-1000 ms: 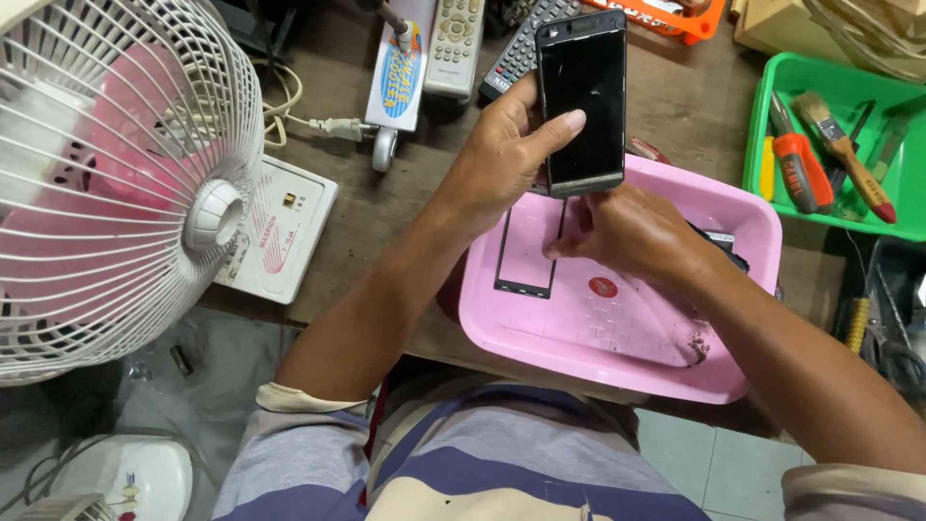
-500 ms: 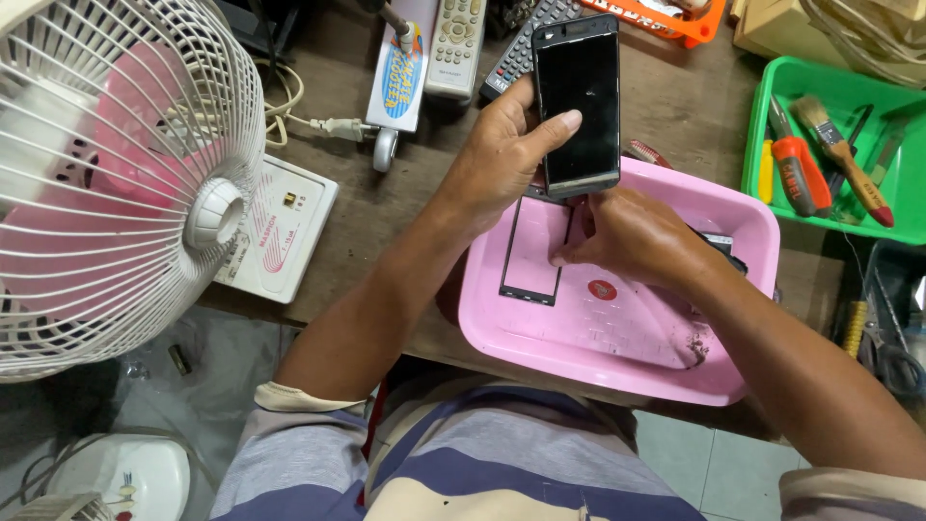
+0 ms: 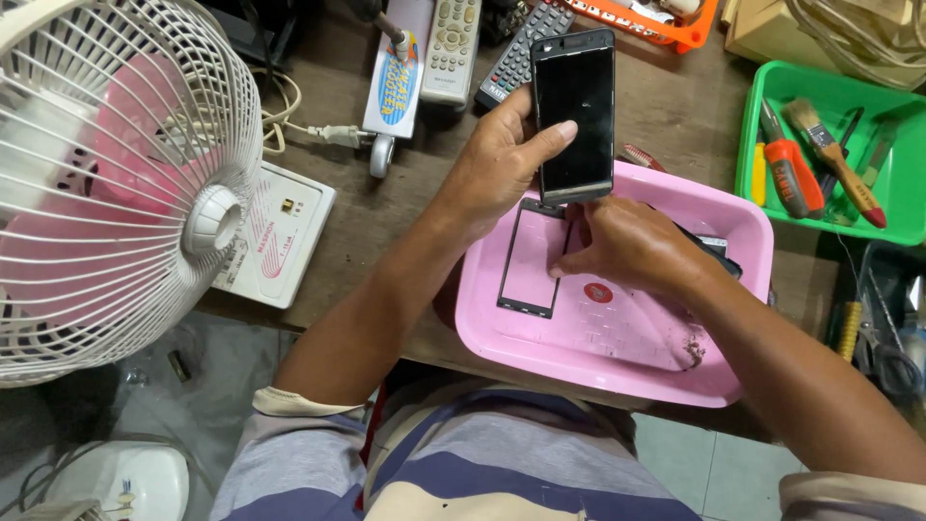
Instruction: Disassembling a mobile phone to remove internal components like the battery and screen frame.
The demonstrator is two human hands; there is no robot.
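The left hand (image 3: pixel 497 169) was closed around a black phone (image 3: pixel 575 116), fingers wrapped behind its back and the thumb laid across the dark screen, so the glass faced up toward the person and the lower edge hung just over a pink tray (image 3: pixel 617 338). That grip kept the phone steady and left its bottom end free. The right hand (image 3: pixel 632 246) sat directly beneath the phone's lower edge, curled with its fingertips pinched together there; whether they gripped a small tool or only touched the phone I could not tell, because the knuckles hid them. Just below the left hand and beside the right fingertips, a thin black screen frame (image 3: pixel 532 260) lay flat on the tray floor, seemingly parked where it could not slide off the bench. A dark part peeked out behind the right wrist.

Beyond the left hand, two remote controls (image 3: pixel 482 43) and a white-and-blue device (image 3: pixel 397 72) lay on the wooden bench. Far off to the left of that hand stood a white table fan (image 3: pixel 116 183), with a white box (image 3: pixel 280 236) just beside it. To the right of the right hand, a green tray (image 3: pixel 830 164) held a brush (image 3: pixel 831 159) and a red-handled tool (image 3: pixel 786 164). Nothing lay between the two hands and the phone.
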